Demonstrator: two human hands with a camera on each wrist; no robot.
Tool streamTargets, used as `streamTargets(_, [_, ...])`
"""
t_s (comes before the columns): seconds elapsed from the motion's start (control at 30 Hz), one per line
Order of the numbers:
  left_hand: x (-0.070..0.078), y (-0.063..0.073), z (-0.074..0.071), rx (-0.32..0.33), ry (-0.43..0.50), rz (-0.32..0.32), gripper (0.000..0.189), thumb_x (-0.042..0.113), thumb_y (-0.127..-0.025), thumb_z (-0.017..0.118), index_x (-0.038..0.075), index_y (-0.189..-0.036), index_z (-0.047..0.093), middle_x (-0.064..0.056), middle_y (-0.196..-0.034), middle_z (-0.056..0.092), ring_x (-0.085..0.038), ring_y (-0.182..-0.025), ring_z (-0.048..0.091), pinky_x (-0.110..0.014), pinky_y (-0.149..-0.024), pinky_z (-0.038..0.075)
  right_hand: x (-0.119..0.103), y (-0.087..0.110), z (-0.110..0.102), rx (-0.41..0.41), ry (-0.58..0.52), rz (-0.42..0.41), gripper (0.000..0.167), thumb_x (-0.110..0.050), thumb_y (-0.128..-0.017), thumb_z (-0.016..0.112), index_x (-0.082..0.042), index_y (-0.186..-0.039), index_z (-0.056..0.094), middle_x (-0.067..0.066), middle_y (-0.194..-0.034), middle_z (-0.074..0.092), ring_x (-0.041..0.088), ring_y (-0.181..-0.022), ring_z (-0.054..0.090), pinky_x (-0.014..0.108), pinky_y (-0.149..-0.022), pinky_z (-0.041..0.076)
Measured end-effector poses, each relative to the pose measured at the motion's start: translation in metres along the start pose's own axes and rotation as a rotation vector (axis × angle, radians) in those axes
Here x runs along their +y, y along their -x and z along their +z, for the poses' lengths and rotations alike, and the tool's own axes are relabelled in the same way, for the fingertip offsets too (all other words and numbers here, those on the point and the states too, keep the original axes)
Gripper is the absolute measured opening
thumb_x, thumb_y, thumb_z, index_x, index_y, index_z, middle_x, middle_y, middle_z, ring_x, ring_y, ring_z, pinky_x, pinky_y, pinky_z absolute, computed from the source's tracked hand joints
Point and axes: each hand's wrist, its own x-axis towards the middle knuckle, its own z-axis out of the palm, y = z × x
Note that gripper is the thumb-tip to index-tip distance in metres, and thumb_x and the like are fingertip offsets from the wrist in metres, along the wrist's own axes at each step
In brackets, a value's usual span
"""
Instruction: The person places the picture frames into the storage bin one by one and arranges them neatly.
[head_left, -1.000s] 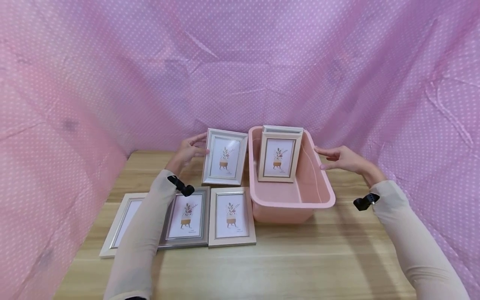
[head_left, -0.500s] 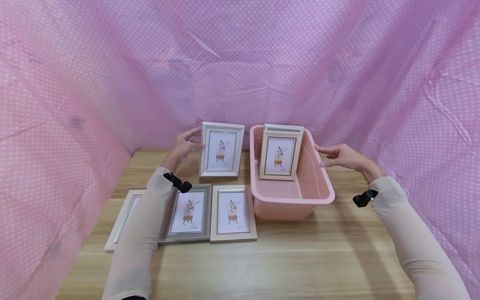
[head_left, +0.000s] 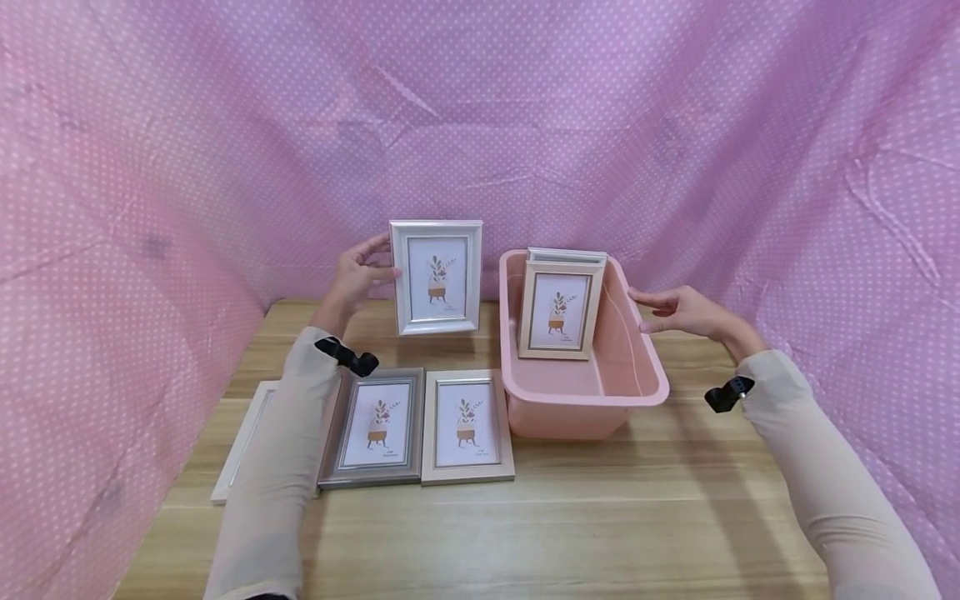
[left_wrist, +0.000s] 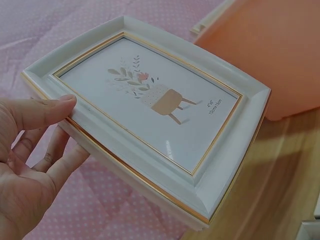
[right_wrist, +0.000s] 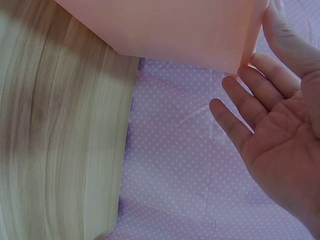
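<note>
My left hand (head_left: pixel 356 275) pinches a white picture frame (head_left: pixel 401 321) by its left edge. In the left wrist view the thumb (left_wrist: pixel 62 106) presses the frame's front border and the other fingers lie behind it. A thin gold line runs round its potted-plant print. The frame stands upright, raised over the back of the table. At the right my right hand (head_left: pixel 686 312) touches the side of a pink bin (head_left: pixel 577 421) near its rim, fingers mostly straight. Inside the bin a cream picture frame (head_left: pixel 525 333) leans in front of a white picture frame (head_left: pixel 566 253).
On the wooden table (head_left: pixel 562 517) lie a grey frame (head_left: pixel 414 417) and a cream frame (head_left: pixel 431 454), side by side, left of the bin. A white frame (head_left: pixel 240 442) is partly hidden by my left sleeve. A pink dotted cloth (head_left: pixel 480 125) hangs behind.
My left hand has lifted the white picture frame from the table and shifted it slightly left. My right hand has stayed at the bin.
</note>
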Motion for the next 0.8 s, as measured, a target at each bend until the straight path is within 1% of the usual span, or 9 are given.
streamTargets(0.03, [0.003, 0.0, 0.0, -0.005, 0.014, 0.024, 0.071, -0.019, -0.085, 0.067, 0.011, -0.148, 0.053, 0.005, -0.116, 0.066, -0.011, -0.096, 0.071, -0.025, -0.078, 0.064, 0.0, 0.0, 0.0, 0.0, 0.005, 0.001, 0.067, -0.019, -0.09, 0.078, -0.007, -0.149, 0.049, 0.011, -0.157, 0.04, 0.036, -0.139, 0.047, 0.033, -0.113, 0.043])
streamTargets(0.07, [0.007, 0.0, 0.001, -0.005, 0.026, 0.05, 0.07, -0.02, -0.084, 0.067, 0.01, -0.147, 0.054, 0.005, -0.115, 0.066, -0.012, -0.097, 0.071, -0.024, -0.079, 0.063, 0.0, 0.0, 0.0, 0.0, 0.007, 0.002, 0.067, -0.019, -0.09, 0.078, -0.007, -0.149, 0.049, 0.011, -0.157, 0.04, 0.036, -0.139, 0.047, 0.035, -0.113, 0.043])
streamTargets(0.13, [0.014, 0.001, 0.002, -0.005, 0.046, 0.091, 0.069, -0.021, -0.083, 0.067, 0.007, -0.145, 0.055, 0.004, -0.114, 0.067, -0.012, -0.096, 0.071, -0.022, -0.08, 0.062, 0.0, 0.0, 0.0, 0.001, 0.007, 0.009, 0.067, -0.02, -0.091, 0.078, -0.007, -0.149, 0.049, 0.01, -0.157, 0.04, 0.035, -0.14, 0.045, 0.026, -0.112, 0.044])
streamTargets(0.3, [0.035, 0.002, 0.008, 0.007, 0.053, 0.135, 0.07, -0.021, -0.083, 0.069, 0.009, -0.145, 0.056, 0.003, -0.114, 0.067, -0.011, -0.093, 0.072, -0.022, -0.08, 0.062, 0.0, 0.001, 0.0, 0.0, -0.006, 0.004, 0.067, -0.02, -0.091, 0.078, -0.007, -0.149, 0.049, 0.011, -0.158, 0.04, 0.034, -0.14, 0.046, 0.012, -0.105, 0.043])
streamTargets(0.43, [0.049, 0.001, 0.014, 0.013, 0.059, 0.159, 0.071, -0.021, -0.082, 0.069, 0.01, -0.145, 0.056, 0.001, -0.116, 0.065, -0.014, -0.094, 0.071, -0.022, -0.081, 0.062, 0.0, 0.001, 0.0, -0.006, -0.007, -0.001, 0.067, -0.019, -0.091, 0.078, -0.005, -0.149, 0.048, 0.012, -0.157, 0.039, 0.036, -0.136, 0.051, 0.021, -0.109, 0.045])
streamTargets(0.6, [0.062, -0.003, 0.024, -0.001, 0.057, 0.199, 0.07, -0.018, -0.083, 0.071, 0.012, -0.144, 0.057, -0.001, -0.119, 0.064, -0.014, -0.094, 0.071, -0.023, -0.083, 0.062, 0.001, 0.0, 0.0, -0.008, -0.007, 0.003, 0.068, -0.018, -0.091, 0.078, -0.005, -0.15, 0.048, 0.012, -0.158, 0.039, 0.038, -0.136, 0.051, 0.043, -0.114, 0.04])
streamTargets(0.67, [0.068, -0.004, 0.028, -0.008, 0.058, 0.212, 0.07, -0.018, -0.083, 0.071, 0.013, -0.144, 0.058, -0.003, -0.12, 0.064, -0.014, -0.095, 0.071, -0.024, -0.083, 0.062, 0.001, 0.0, 0.0, -0.006, -0.008, 0.005, 0.068, -0.018, -0.091, 0.078, -0.005, -0.15, 0.047, 0.013, -0.157, 0.039, 0.039, -0.136, 0.05, 0.05, -0.115, 0.038])
streamTargets(0.8, [0.077, -0.006, 0.037, -0.023, 0.08, 0.225, 0.071, -0.018, -0.082, 0.072, 0.014, -0.144, 0.059, -0.004, -0.122, 0.064, -0.016, -0.096, 0.071, -0.025, -0.084, 0.062, 0.001, 0.001, 0.0, -0.005, -0.005, 0.008, 0.068, -0.019, -0.091, 0.078, -0.005, -0.15, 0.047, 0.013, -0.157, 0.039, 0.042, -0.136, 0.051, 0.053, -0.115, 0.037])
